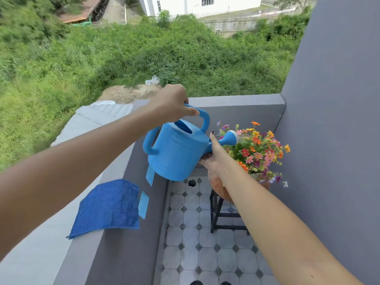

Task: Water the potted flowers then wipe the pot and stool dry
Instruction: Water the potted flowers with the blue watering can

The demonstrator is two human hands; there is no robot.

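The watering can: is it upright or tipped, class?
Tipped. The watering can leans spout-down toward the flowers, left hand on its top handle, right hand under the spout.

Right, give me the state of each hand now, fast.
Left hand: closed around the top handle of the blue watering can, tipping it toward the flowers.
Right hand: supporting the can at the spout base, fingers partly hidden.

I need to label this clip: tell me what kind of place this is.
Most likely a small upstairs balcony of a house. A low grey wall edges a tiled floor, with green scrub well below it, and potted flowers stand on a stool in the corner.
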